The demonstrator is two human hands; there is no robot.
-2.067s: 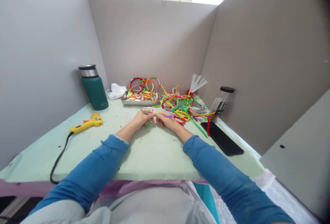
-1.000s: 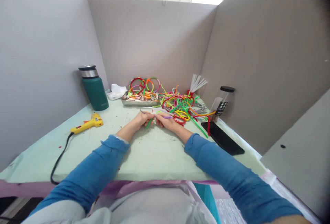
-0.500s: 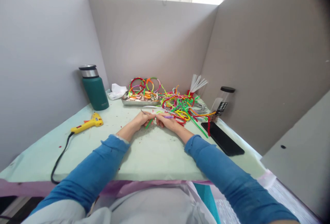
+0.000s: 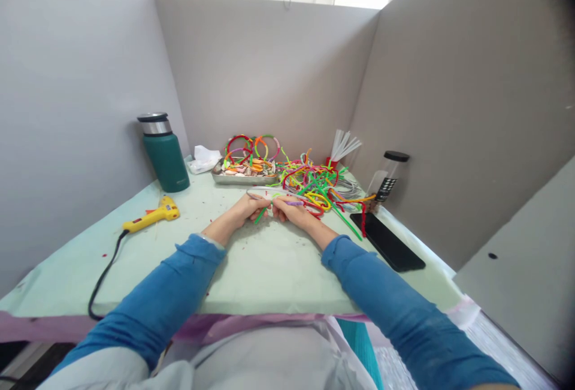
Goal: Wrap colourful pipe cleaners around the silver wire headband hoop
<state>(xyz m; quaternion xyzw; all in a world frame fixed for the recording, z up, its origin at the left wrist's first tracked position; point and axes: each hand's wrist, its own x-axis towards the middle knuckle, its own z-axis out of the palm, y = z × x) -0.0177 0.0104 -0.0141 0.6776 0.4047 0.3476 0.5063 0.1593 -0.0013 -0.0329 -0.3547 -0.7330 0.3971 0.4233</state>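
Observation:
My left hand (image 4: 250,208) and my right hand (image 4: 290,210) meet over the middle of the table, fingers pinched. Between them they hold a thin pale hoop, its far side (image 4: 287,190) arching behind the fingertips. A short green pipe cleaner (image 4: 259,216) pokes down from my left fingers. By my right hand a purple stretch (image 4: 295,203) shows on the hoop. Small bits of light green and red lie at or just beyond the fingertips, too small to make out. The fingers hide the rest of the hoop.
Behind my hands stand a metal tray (image 4: 245,180) of shells with coloured rings and a heap of pipe cleaners (image 4: 314,177). A yellow glue gun (image 4: 155,216) and green bottle (image 4: 165,159) are left; a black phone (image 4: 389,243) and clear bottle (image 4: 390,177) are right.
My hands stay almost in place, with only a slight shift of the fingers. The green end by my left hand has moved a touch, and the hoop's pale arc sits slightly differently.

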